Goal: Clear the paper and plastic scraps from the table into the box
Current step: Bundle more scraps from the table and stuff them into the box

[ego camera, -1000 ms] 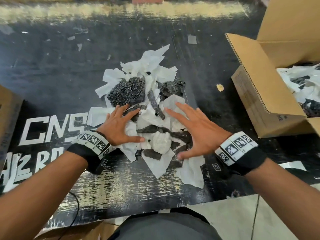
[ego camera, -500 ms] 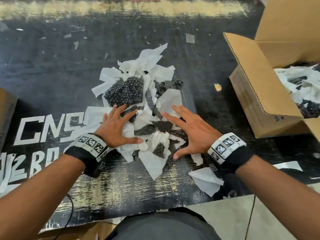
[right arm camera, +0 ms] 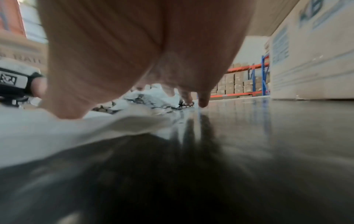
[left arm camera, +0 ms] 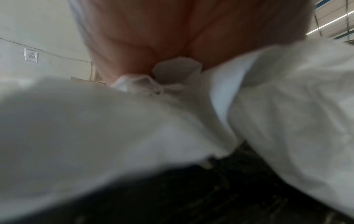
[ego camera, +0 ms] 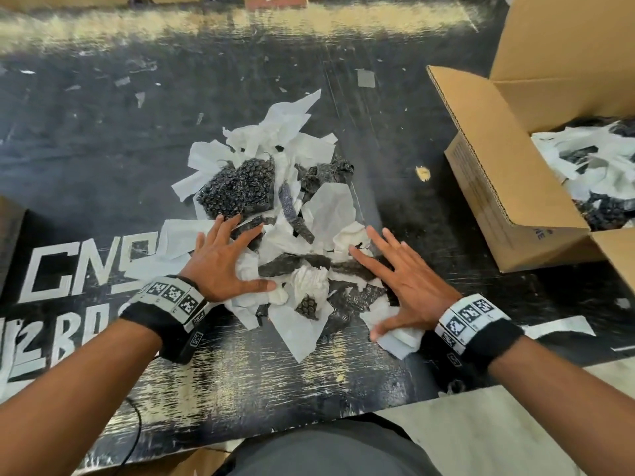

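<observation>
A heap of white paper scraps (ego camera: 330,207) and black bubble-wrap pieces (ego camera: 237,190) lies in the middle of the black table (ego camera: 103,149). My left hand (ego camera: 223,259) lies flat with spread fingers on the heap's left side. My right hand (ego camera: 402,286) presses flat on the right side, its thumb on a white paper scrap (ego camera: 398,338). The open cardboard box (ego camera: 498,187) stands at the right, holding more paper and plastic scraps (ego camera: 591,159). In the left wrist view, white paper (left arm camera: 114,128) fills the frame under my palm. The right wrist view shows my fingers (right arm camera: 203,100) touching the table.
Small paper flecks (ego camera: 366,77) and a yellowish crumb (ego camera: 422,173) dot the far table. White lettering (ego camera: 86,266) is painted at the left. A white paper strip (ego camera: 563,326) lies near the front right edge. Another cardboard edge (ego camera: 10,228) sits at the far left.
My right hand slid back toward me and to the right, landing its thumb on the loose white scrap. The left hand stayed on the heap.
</observation>
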A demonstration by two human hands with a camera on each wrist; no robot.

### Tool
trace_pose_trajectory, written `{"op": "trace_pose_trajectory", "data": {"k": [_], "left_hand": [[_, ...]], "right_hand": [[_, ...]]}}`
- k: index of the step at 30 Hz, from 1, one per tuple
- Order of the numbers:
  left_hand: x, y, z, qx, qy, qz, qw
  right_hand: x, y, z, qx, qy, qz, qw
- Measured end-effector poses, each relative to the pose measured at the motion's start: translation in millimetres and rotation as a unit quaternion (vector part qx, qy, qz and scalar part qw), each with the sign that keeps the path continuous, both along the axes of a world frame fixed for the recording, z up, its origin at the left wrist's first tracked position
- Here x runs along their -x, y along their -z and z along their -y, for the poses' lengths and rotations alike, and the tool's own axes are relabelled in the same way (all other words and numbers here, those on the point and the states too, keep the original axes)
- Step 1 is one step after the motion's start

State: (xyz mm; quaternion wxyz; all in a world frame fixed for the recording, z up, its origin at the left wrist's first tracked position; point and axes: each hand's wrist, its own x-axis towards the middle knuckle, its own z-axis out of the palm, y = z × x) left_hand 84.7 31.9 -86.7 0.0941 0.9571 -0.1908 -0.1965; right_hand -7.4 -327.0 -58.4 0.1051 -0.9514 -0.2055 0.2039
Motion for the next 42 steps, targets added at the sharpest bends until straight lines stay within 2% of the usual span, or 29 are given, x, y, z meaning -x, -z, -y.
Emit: {"op": "trace_pose_trajectory", "data": {"k": [3,8,12,15,19,22,24,26,28,31,34,39,42], "left_hand": [[1.3,0.0,1.3,0.000,-0.001,0.001,1.000],[2.6,-2.5,2.9,-0.007,-0.004,-0.007,1.000],[3.6,-4.5,4.5,-0.007,-0.009,-0.005,1.000],[3.2,-7.7,3.9,0.000,-0.007,-0.015,1.000],[-3.2,-29.4,-5.8,0.077,-0.027,-0.028,0.996],[-11.0,-54.0,-16.3,0.156,-0.020,0.020,0.987],[-18.0,-68.5,-23.1,0.181,-0.021,0.055,0.982],[-29.1,-76.5,-26.7,0.140,-0.022,0.065,0.988],[-42.7,-76.7,-23.6,0.061,-0.014,0.035,0.997],[-61.9,-63.2,-11.9,-0.033,0.025,-0.022,0.999],[-73.0,-40.9,-0.9,-0.087,0.078,-0.044,0.992],[-93.5,-15.6,7.8,-0.117,0.089,-0.028,0.989],[-98.1,-9.5,12.9,-0.047,0.070,-0.001,0.996]], "right_hand": [[-23.5,4.0,-16.7,-0.002,-0.001,0.036,0.999],[-70.9,17.1,-50.4,0.045,-0.008,0.035,0.998],[-103.3,15.8,-77.5,0.056,0.026,0.057,0.996],[-117.4,7.9,-84.6,0.051,0.045,0.043,0.997],[-121.3,-26.8,-70.6,0.024,0.015,0.005,1.000],[-111.9,-58.0,-50.1,-0.021,0.005,0.019,1.000],[-108.1,-65.9,-36.8,-0.012,-0.009,0.035,0.999],[-109.0,-63.9,-31.0,0.030,-0.022,0.031,0.999],[-113.1,-56.4,-36.3,0.064,-0.037,0.020,0.997],[-126.2,-43.5,-60.6,0.070,-0.066,0.021,0.995],[-152.7,-28.0,-89.3,0.067,-0.069,0.024,0.995],[-202.8,-12.7,-122.5,0.090,-0.047,0.019,0.995],[-223.2,-7.2,-131.0,0.105,-0.048,-0.016,0.993]]}}
